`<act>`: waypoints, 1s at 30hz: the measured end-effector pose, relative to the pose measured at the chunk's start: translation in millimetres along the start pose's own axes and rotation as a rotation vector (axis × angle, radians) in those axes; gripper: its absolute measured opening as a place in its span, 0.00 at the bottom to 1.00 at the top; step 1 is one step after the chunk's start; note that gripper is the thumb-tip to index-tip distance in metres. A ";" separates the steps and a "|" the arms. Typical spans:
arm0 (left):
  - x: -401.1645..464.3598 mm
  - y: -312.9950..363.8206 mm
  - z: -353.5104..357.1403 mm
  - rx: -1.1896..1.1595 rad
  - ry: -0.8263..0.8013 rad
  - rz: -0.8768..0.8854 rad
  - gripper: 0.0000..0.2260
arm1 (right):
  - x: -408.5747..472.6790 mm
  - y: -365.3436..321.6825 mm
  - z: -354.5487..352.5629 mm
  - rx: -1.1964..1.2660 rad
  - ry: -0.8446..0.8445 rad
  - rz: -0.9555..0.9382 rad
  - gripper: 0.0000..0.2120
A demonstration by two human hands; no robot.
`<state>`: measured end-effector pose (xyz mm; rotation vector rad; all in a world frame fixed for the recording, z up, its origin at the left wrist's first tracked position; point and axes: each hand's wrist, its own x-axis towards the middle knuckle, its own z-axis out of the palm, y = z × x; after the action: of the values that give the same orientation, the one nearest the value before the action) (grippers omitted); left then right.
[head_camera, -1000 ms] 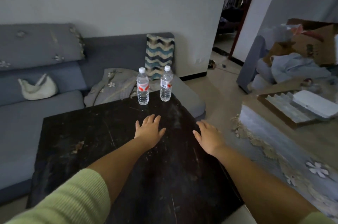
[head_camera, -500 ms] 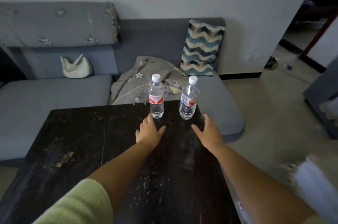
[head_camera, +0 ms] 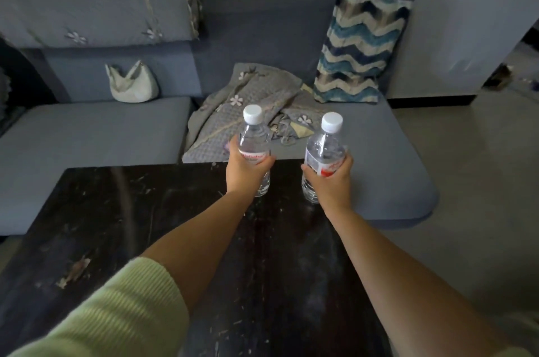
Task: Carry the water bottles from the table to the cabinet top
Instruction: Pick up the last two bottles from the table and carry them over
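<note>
Two clear water bottles with white caps and red-and-white labels stand near the far edge of the dark scratched table [head_camera: 140,211]. My left hand [head_camera: 243,168] grips the left bottle [head_camera: 253,135] round its middle. My right hand [head_camera: 332,178] grips the right bottle [head_camera: 323,143] round its label; this bottle tilts slightly to the right. Both bottle bases sit at or just above the tabletop. No cabinet is in view.
A grey sofa [head_camera: 87,135] runs behind the table, with a crumpled grey cloth [head_camera: 245,106], a zigzag cushion [head_camera: 358,47] and a small white bag [head_camera: 132,84] on it. Bare floor [head_camera: 481,181] lies to the right, with a doorway at the far right.
Both hands reached forward from the table's middle and closed round the bottles. The camera moved closer and turned left.
</note>
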<state>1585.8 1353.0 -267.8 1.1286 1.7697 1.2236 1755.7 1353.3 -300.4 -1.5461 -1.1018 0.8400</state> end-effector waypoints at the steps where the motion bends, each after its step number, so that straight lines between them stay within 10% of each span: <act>1: 2.8 -0.6 1.9 0.001 0.012 0.007 0.30 | 2.1 0.7 0.4 -0.013 0.006 -0.012 0.38; 30: -187.8 -59.8 -128.4 0.350 -0.493 -0.072 0.27 | -258.0 -17.3 -76.1 -0.354 -0.038 0.287 0.27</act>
<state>1527.0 1125.3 -272.3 1.4053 1.6480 0.5332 1733.5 1086.4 -269.8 -2.0258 -1.1141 0.9011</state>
